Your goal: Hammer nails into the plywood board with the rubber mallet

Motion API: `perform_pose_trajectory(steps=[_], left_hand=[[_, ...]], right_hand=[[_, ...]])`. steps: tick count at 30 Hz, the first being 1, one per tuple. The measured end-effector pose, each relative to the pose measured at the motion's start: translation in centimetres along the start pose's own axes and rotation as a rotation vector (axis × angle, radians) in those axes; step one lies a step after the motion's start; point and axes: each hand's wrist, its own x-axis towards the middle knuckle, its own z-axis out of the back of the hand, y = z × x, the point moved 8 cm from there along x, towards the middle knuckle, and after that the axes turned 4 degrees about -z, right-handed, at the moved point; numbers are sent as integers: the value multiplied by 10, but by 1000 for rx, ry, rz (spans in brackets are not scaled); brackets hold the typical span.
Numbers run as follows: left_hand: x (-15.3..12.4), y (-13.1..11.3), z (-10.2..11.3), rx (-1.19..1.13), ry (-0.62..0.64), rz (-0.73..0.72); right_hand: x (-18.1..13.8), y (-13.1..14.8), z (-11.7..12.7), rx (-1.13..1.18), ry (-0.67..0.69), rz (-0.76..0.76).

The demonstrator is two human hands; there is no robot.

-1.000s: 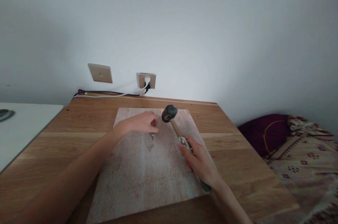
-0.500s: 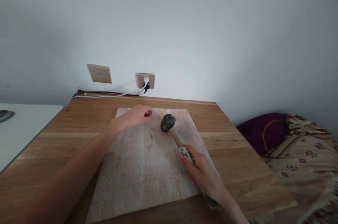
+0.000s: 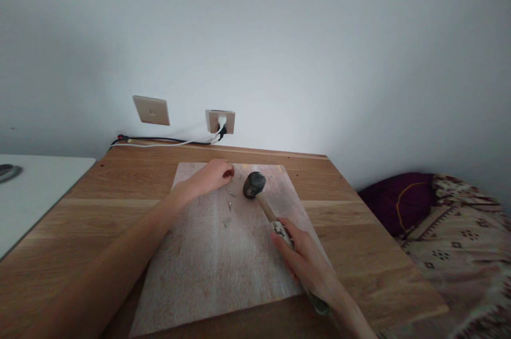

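A rubber mallet (image 3: 254, 185) with a black head and a pale wooden handle is held in my right hand (image 3: 307, 259), which wraps round the worn, patchy grip. Its head is over the upper middle of a pale, whitish board (image 3: 207, 270). To the left of the head, my left hand (image 3: 217, 173) is closed near the board's far edge, with fingers curled in a pinch. Whatever lies between those fingertips is hidden. Below them, a small nail (image 3: 230, 206) and a few other thin, shiny bits rest on the board.
The board lies on a wooden table (image 3: 347, 232) against a white wall. Behind it, a socket (image 3: 228, 122) has plugs in it, and cables (image 3: 159, 143) run along the table's back edge. At left is a white surface (image 3: 43, 184); at right, patterned cloth (image 3: 459, 254) and a purple cushion (image 3: 411, 200).
My left hand has shifted slightly to the right, closer to the mallet head. My right hand and the mallet have stayed almost where they were.
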Motion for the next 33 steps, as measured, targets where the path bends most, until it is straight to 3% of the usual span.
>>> perform_pose_trajectory(steps=[5, 10, 20, 24, 26, 29, 33], left_hand=[[-2, 14, -5, -145, -64, 51], [-4, 20, -8, -220, -63, 99], [-7, 22, -2, -313, -117, 133], [-12, 27, 12, -207, -50, 191], [-15, 23, 14, -163, 65, 191], [-19, 3, 4, -189, 289, 109], [-17, -21, -9, -214, 373, -3]], right_hand=[[7, 1, -4, 67, 35, -46], [25, 20, -4, 126, 38, 2], [50, 46, -14, -20, 11, 87], [49, 44, -15, -44, -17, 94], [50, 41, -16, -29, 0, 84], [49, 37, -18, 27, 20, 74], [41, 28, -14, 118, -8, 57]])
